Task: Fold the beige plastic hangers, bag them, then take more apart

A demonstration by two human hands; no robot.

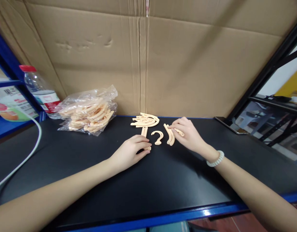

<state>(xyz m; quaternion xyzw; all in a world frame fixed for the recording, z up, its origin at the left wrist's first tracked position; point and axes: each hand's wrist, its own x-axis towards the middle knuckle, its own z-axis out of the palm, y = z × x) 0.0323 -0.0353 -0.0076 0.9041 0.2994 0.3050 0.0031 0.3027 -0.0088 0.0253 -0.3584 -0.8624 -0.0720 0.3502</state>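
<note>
My left hand [132,149] curls its fingers over a pair of straight beige plastic bars [144,131], hiding their middle; the lower ends show by the thumb. Between my hands lies a beige hanger hook [158,136], shaped like a question mark. My right hand [188,133] is closed, its fingertips at the curved beige hanger arms [170,137] that lie side by side. A short beige piece [179,131] shows beneath its fingers, partly covered. Behind them rests a pile of curved beige hanger arms [145,120].
A clear plastic bag [90,112] full of beige parts lies at the back left, beside a red-capped bottle [42,90]. A white cable [30,151] crosses the left of the black tabletop [138,193]. A phone-like flat object [230,125] sits at the back right, before a cardboard wall [199,64].
</note>
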